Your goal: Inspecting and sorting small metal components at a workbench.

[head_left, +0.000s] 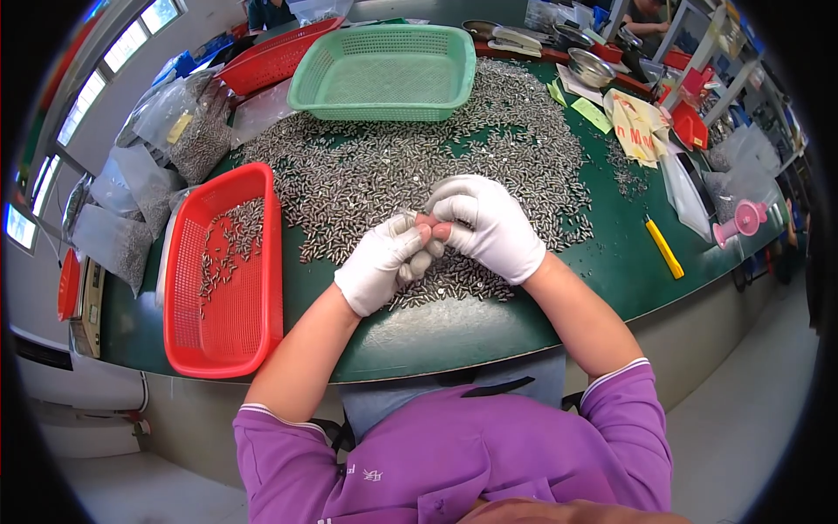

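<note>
Head view: gloved left hand (384,260) and right hand (485,223) met fingertip-to-fingertip over the metal pins (384,175), fingers pinched narrow, pinched item too small to discern.

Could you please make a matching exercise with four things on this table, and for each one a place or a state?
Things:
1. red basket
2. green basket
3. yellow tool
4. left hand

Places or states:
A. at the far side of the table, with nothing inside
B. fingertips meet the right hand over the small metal parts
C. at the person's left, some metal parts inside
D. lies alone at the person's right

Pairs: 1-C, 2-A, 3-D, 4-B
</note>
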Motion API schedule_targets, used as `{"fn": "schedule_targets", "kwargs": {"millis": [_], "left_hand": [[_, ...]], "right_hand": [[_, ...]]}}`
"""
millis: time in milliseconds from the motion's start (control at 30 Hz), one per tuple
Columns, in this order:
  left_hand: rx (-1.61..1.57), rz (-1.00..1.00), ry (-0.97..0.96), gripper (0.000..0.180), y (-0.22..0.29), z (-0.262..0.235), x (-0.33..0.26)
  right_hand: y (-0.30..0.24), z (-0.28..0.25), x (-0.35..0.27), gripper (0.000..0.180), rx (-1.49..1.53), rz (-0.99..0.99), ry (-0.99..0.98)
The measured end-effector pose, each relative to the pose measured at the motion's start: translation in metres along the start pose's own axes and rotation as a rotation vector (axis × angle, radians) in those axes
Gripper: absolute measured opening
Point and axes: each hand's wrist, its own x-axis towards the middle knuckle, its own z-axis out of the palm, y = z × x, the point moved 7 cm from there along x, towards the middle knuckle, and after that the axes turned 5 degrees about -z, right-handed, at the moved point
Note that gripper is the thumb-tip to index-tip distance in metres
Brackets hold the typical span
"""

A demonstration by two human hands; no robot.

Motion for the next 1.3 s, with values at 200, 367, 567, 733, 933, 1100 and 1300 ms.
{"fn": "schedule_targets", "kwargs": {"millis": [200, 367, 567, 733, 933, 1100, 1300], "left_hand": [[-0.027, 0.011, 0.053, 0.020, 0.001, -0.004, -0.001], [-0.073, -0.019, 0.048, 0.022, 0.000, -0.005, 0.000], [-0.074, -0.021, 0.070, 0.023, 0.000, -0.003, 0.000], [-0.060, 0.004, 0.002, 0.022, -0.001, -0.002, 0.001], [-0.056, -0.026, -0.045, 0.019, -0.003, 0.001, 0.001], [-0.043, -0.007, 0.016, 0.019, -0.002, -0.003, 0.001], [-0.027, -0.028, 0.051, 0.022, -0.001, -0.002, 0.001]], "right_hand": [[0.029, -0.013, -0.013, 0.020, -0.419, 0.312, -0.040], [0.049, -0.003, -0.023, 0.016, -0.442, 0.501, -0.265], [0.042, -0.002, -0.020, 0.013, -0.477, 0.429, -0.213], [0.014, 0.002, -0.008, 0.011, 0.137, 0.228, 0.022], [0.014, 0.013, -0.011, 0.016, 0.323, 0.260, -0.033], [0.024, 0.003, -0.016, 0.018, -0.247, 0.310, -0.043], [0.036, 0.014, -0.020, 0.009, -0.417, 0.345, -0.221]]}}
